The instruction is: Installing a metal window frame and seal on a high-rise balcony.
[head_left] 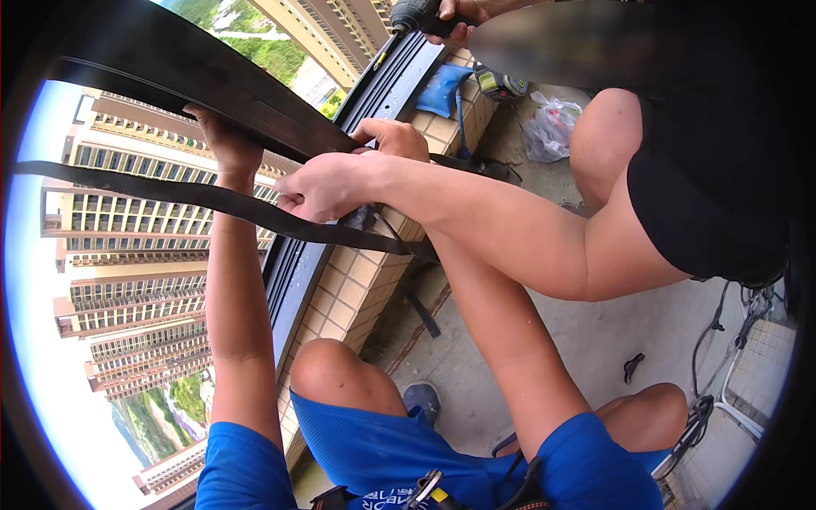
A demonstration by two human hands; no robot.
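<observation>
A long dark metal window-frame section slants across the upper left, out over the open window side. My left hand is closed on its lower edge. At the near end my right hand is curled around it, its fingers partly hidden. A co-worker's hand, reaching in from the right across my right forearm, is next to my right hand. Beneath that hand runs a black strap, which crosses in front of my left forearm. Farther off, another bare hand holds a cordless drill over the sill frame.
A tiled ledge carries the dark window track, with tall buildings far below outside. A blue pouch lies on the ledge. A plastic bag and a small black part are on the floor. Cables hang at right.
</observation>
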